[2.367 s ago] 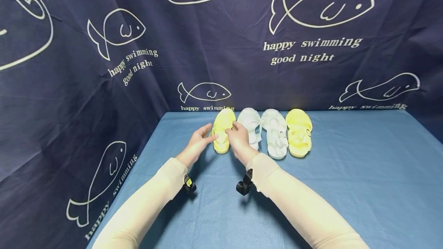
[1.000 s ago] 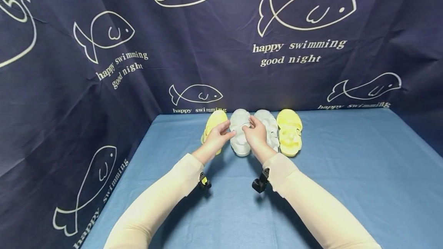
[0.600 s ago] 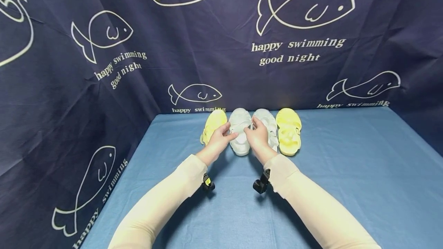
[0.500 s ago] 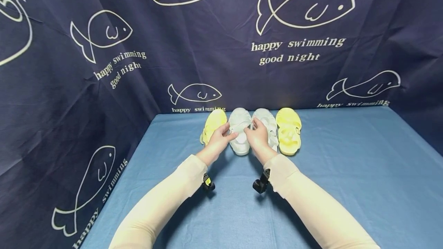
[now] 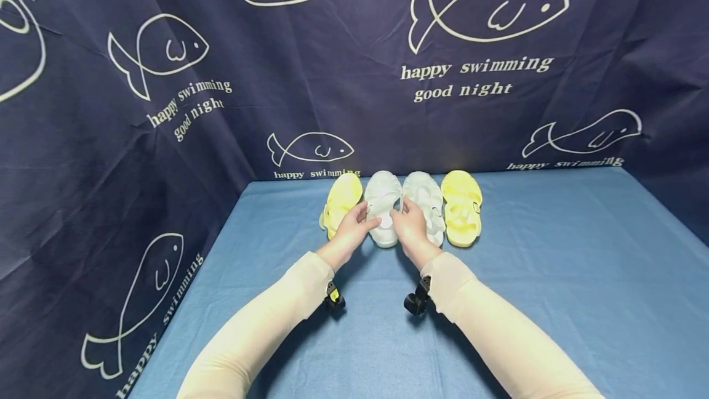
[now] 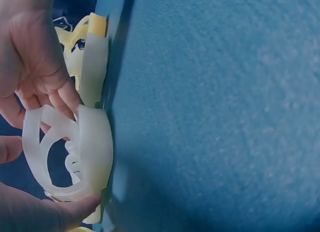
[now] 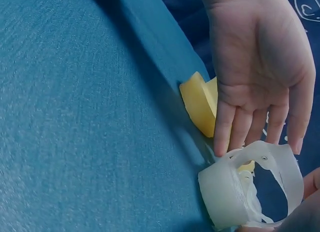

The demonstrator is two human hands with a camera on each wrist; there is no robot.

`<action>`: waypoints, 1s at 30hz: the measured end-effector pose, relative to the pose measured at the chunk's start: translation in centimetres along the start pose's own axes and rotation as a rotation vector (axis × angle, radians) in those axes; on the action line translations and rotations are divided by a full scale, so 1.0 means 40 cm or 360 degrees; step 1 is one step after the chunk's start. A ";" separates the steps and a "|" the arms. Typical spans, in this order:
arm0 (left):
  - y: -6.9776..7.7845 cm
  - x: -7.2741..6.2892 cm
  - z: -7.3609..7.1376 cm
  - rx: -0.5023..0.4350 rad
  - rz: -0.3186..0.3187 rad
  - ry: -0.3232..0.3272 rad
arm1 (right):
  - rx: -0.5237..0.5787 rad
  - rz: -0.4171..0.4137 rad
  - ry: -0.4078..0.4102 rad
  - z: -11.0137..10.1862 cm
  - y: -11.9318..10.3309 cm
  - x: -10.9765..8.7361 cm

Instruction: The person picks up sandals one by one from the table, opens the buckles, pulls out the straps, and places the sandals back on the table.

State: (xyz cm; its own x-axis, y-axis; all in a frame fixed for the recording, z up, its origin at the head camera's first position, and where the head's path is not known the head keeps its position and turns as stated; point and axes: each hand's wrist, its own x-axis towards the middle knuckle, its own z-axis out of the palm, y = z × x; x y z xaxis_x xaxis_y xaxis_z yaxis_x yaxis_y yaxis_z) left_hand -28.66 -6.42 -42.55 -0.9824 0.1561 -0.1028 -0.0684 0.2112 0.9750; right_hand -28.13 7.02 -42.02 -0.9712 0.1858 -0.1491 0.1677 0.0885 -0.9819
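Side by side at the far edge of the table stand two pale white sandals between two yellow ones. My hands flank the left white sandal (image 5: 383,186), whose heel strap stands up in both wrist views. On its left side, my left hand (image 5: 350,229) touches it with fairly straight fingers, the thumb over the strap. From the right, my right hand (image 5: 411,226) touches its side with extended fingers and partly covers the right white sandal (image 5: 423,186). The left yellow sandal (image 5: 344,193) is partly behind my left hand. At the row's right end is another yellow sandal (image 5: 462,208).
A blue cloth covers the table (image 5: 376,337). Dark blue curtains (image 5: 332,79) with white fish drawings and lettering rise directly behind the sandals and along the left side. Black wrist cameras hang below both cuffs.
Both hands have moved right from the left yellow sandal to the left white sandal. That white sandal's strap stood further right before. Over the last half second the hands have barely moved.
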 end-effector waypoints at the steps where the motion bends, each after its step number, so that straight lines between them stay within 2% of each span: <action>1: 0.000 -0.001 0.001 -0.0005 -0.0015 -0.0003 | -0.0007 -0.0007 -0.0003 0.001 0.001 0.000; 8: -0.003 -0.002 0.000 -0.0040 -0.0050 -0.0063 | -0.0058 -0.0013 -0.0008 0.002 0.003 -0.007; 10: 0.014 -0.014 -0.003 -0.0035 -0.0061 -0.0091 | -0.0062 0.0004 -0.0021 -0.001 0.001 -0.010; 13: 0.016 -0.016 -0.007 -0.0040 -0.0084 -0.0119 | -0.0058 0.0028 -0.0044 -0.004 0.000 -0.013; 15: 0.014 -0.018 -0.007 -0.0042 -0.0084 -0.0111 | -0.0053 0.0044 -0.0060 -0.005 0.000 -0.016; 17: -0.005 -0.009 -0.005 -0.0046 -0.0073 -0.0094 | -0.0044 0.0048 -0.0066 -0.005 0.002 -0.019; 30: -0.012 -0.018 -0.005 0.0043 -0.0030 0.0002 | -0.0013 0.0015 -0.0178 -0.013 0.004 -0.022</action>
State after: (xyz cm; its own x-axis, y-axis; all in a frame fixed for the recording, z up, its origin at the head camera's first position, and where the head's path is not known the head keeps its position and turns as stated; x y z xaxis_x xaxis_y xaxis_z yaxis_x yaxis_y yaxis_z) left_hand -27.94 -6.83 -42.89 -0.9812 0.1508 -0.1208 -0.0822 0.2399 0.9673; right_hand -27.15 7.38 -42.00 -0.9823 0.0767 -0.1712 0.1781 0.0950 -0.9794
